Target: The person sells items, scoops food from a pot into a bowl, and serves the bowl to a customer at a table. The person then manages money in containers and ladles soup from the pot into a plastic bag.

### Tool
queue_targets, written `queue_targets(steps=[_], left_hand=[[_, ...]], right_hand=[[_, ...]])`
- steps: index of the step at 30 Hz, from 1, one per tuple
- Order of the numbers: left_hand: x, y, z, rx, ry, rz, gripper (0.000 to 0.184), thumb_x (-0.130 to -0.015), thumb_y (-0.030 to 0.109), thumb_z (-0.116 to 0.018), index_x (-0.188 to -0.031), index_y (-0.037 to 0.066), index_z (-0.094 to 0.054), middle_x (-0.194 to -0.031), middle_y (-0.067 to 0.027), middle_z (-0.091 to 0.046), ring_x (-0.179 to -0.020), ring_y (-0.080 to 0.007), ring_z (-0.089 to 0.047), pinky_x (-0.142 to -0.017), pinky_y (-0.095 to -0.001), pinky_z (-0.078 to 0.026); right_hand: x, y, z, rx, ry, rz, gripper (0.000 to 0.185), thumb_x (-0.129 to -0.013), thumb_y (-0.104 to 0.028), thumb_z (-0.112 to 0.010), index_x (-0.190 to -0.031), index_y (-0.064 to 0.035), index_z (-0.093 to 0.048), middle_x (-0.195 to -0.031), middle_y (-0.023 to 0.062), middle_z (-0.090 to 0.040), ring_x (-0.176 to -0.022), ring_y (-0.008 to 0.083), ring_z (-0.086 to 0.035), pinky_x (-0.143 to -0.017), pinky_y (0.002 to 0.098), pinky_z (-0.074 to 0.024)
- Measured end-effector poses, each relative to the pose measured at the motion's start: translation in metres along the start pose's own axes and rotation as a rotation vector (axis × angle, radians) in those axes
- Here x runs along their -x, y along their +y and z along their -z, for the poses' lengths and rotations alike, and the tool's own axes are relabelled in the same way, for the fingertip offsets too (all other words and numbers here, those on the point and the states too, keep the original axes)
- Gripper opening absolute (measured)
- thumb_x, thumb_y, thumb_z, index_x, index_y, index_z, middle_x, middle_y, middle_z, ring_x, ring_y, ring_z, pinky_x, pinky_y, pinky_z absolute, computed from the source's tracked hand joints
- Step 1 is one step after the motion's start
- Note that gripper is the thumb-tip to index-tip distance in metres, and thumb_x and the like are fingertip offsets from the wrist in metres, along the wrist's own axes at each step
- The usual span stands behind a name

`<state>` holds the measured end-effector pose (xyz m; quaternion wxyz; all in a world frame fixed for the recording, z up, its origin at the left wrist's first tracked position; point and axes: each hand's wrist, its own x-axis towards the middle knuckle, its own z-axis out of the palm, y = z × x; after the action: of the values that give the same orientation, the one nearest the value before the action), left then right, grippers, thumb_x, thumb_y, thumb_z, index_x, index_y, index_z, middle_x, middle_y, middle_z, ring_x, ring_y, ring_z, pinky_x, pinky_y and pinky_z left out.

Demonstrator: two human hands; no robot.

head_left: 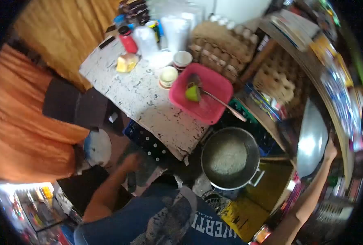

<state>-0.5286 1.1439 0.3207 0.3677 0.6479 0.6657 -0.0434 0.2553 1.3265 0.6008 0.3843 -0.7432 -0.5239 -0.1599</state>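
My right hand (330, 150) is closed on the edge of a large shiny metal lid (312, 136), held up on its side at the right by the shelves. Blurred by motion, my left hand (131, 162) hangs left of my body, below the table; its fingers cannot be made out. A big metal pot (230, 158) with pale contents stands in front of me. Behind it, a pink basin (202, 110) on the table corner holds a green cup (193, 93) and a ladle (224, 105).
The speckled white table (149, 114) carries stacked bowls (167, 76), a red bottle (127, 40), a yellow packet (126, 63) and egg trays (220, 49). Wooden shelves (312, 67) rise at the right. Orange curtains (30, 118) hang at the left, near a round stool (97, 147).
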Motion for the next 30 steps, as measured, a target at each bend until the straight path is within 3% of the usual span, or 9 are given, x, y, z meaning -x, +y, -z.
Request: queue_targets(steps=[3, 11, 17, 20, 23, 25, 27, 28, 30], left_hand=[[-0.079, -0.007, 0.088, 0.049, 0.629, -0.094, 0.033, -0.087, 0.02, -0.057, -0.119, 0.01, -0.057, -0.093, -0.0193, -0.065, -0.077, -0.0374, -0.063, -0.072, -0.0423, -0.051], [-0.256, 0.075, 0.354, -0.307, 1.311, -0.449, 0.053, -0.076, 0.023, -0.072, -0.121, 0.004, -0.051, -0.124, -0.0205, -0.052, -0.119, -0.0377, -0.047, -0.099, -0.0451, -0.039], [-0.36, 0.06, 0.423, -0.494, 1.223, -0.425, 0.044, -0.082, 0.036, -0.066, -0.116, 0.009, -0.056, -0.121, -0.0181, -0.055, -0.116, -0.0347, -0.051, -0.094, -0.0457, -0.043], [-0.368, 0.066, 0.442, -0.159, 1.054, -0.267, 0.038, -0.091, 0.041, -0.046, -0.095, 0.009, -0.067, -0.096, -0.0217, -0.065, -0.095, -0.0377, -0.061, -0.085, -0.0471, -0.048], [-0.385, 0.051, 0.48, -0.054, 0.939, -0.45, 0.033, -0.087, 0.034, -0.056, -0.093, 0.003, -0.066, -0.09, -0.0214, -0.066, -0.09, -0.038, -0.062, -0.081, -0.0441, -0.048], [-0.392, 0.035, 0.524, -0.031, 0.684, -0.254, 0.039, -0.092, 0.038, -0.046, -0.106, 0.007, -0.067, -0.1, -0.0168, -0.067, -0.09, -0.0267, -0.065, -0.083, -0.0376, -0.049], [-0.391, 0.029, 0.555, 0.001, 0.893, -0.435, 0.033, -0.088, 0.033, -0.058, -0.103, 0.005, -0.067, -0.094, -0.0131, -0.069, -0.083, -0.0229, -0.065, -0.073, -0.034, -0.051], [-0.271, 0.133, 0.52, -0.17, 1.169, 0.004, 0.042, -0.09, 0.041, -0.043, -0.1, 0.007, -0.066, -0.097, -0.0202, -0.066, -0.092, -0.0371, -0.064, -0.08, -0.0479, -0.049], [-0.241, 0.157, 0.507, 0.012, 1.569, -0.503, 0.041, -0.09, 0.036, -0.054, -0.089, -0.004, -0.064, -0.084, -0.0259, -0.062, -0.082, -0.0414, -0.06, -0.073, -0.0453, -0.046]], right_hand=[[-0.052, 0.019, -0.046, 0.243, -0.174, 0.016, 0.038, -0.088, -0.037, -0.064, -0.097, 0.0003, -0.069, -0.086, 0.0086, -0.068, -0.075, 0.0165, -0.058, -0.072, 0.029, -0.0472], [-0.073, 0.079, -0.062, 0.573, -0.458, -0.103, 0.04, -0.09, -0.036, -0.061, -0.102, 0.0016, -0.067, -0.092, 0.0129, -0.067, -0.077, 0.0206, -0.06, -0.072, 0.0333, -0.0486], [-0.064, 0.084, -0.046, 0.625, -0.517, -0.12, 0.041, -0.091, -0.035, -0.058, -0.106, 0.0026, -0.065, -0.097, 0.0162, -0.067, -0.079, 0.0236, -0.062, -0.072, 0.0365, -0.0496], [-0.056, 0.093, -0.03, 0.639, -0.533, -0.143, 0.041, -0.092, -0.034, -0.057, -0.108, 0.0031, -0.065, -0.099, 0.0178, -0.066, -0.08, 0.0251, -0.063, -0.072, 0.0381, -0.0501], [-0.044, 0.092, -0.023, 0.644, -0.556, -0.154, 0.042, -0.093, -0.034, -0.056, -0.11, 0.0036, -0.064, -0.101, 0.0194, -0.066, -0.081, 0.0266, -0.064, -0.072, 0.0397, -0.0506], [-0.033, 0.094, -0.015, 0.638, -0.559, -0.149, 0.042, -0.093, -0.034, -0.055, -0.111, 0.0039, -0.063, -0.103, 0.0205, -0.066, -0.081, 0.0276, -0.064, -0.072, 0.0408, -0.0509], [-0.019, 0.092, -0.013, 0.54, -0.442, -0.068, 0.043, -0.094, -0.033, -0.054, -0.113, 0.0042, -0.063, -0.104, 0.0216, -0.066, -0.082, 0.0286, -0.065, -0.072, 0.0419, -0.0512], [0.017, -0.023, -0.025, 0.259, -0.067, 0.124, 0.038, -0.093, -0.028, -0.057, -0.113, 0.0045, -0.063, -0.104, 0.0178, -0.067, -0.086, 0.0222, -0.063, -0.08, 0.0353, -0.0497], [0.065, -0.081, -0.043, -0.191, 0.184, 0.018, 0.028, -0.095, -0.02, -0.055, -0.106, 0.0046, -0.063, -0.099, 0.0117, -0.067, -0.082, 0.0146, -0.061, -0.075, 0.0288, -0.0494]])
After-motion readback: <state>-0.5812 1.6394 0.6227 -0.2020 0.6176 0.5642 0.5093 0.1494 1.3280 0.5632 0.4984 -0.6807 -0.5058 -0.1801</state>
